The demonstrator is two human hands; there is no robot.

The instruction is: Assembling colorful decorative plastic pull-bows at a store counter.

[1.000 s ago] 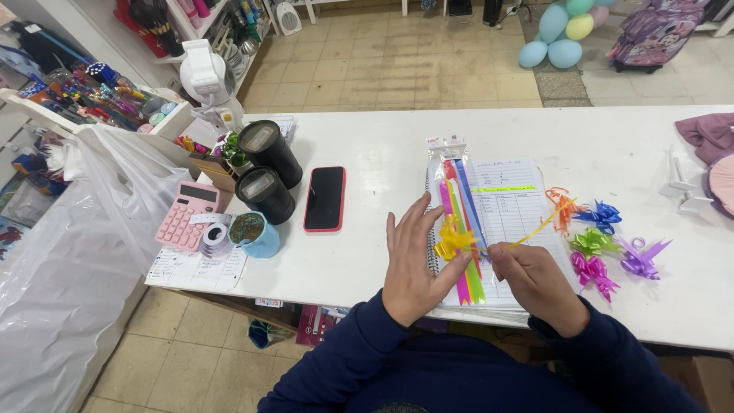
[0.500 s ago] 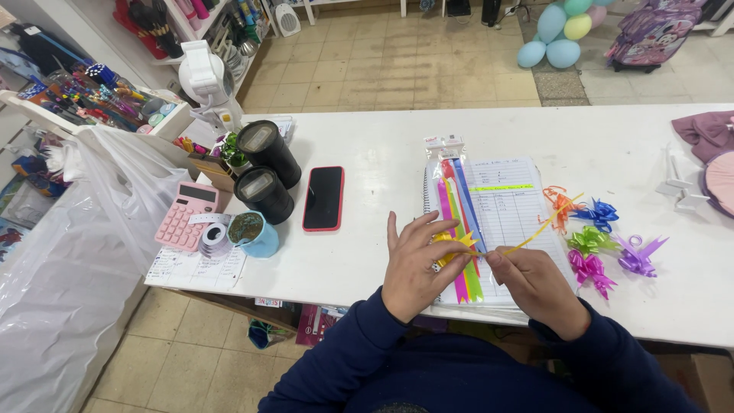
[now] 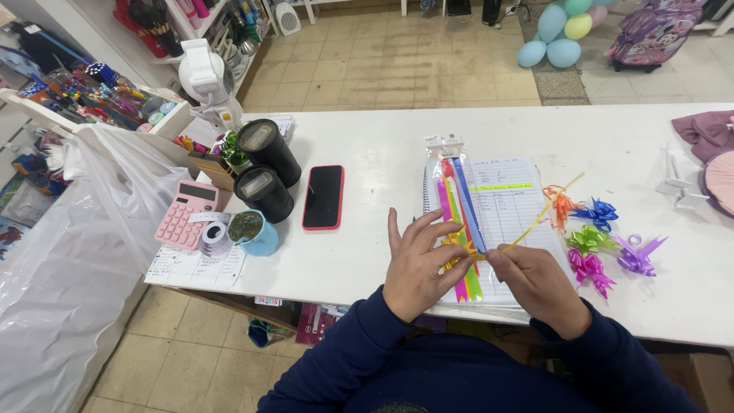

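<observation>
The left hand (image 3: 419, 264) now closes its fingers over the yellow ribbon bow (image 3: 456, 246) above the notebook (image 3: 511, 206); the right hand (image 3: 535, 279) pinches its tail, the bow gathered tighter than a second ago.

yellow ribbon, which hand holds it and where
Both: the left hand grips the bunched bow end, the right hand pinches the yellow ribbon strand at its near end.

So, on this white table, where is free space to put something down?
Bare white tabletop lies between the red-cased black phone and the ruled paper pad, and along the far edge. It is crowded around the finished ribbon bows and near the two black cylindrical tins with the pink calculator.
</observation>
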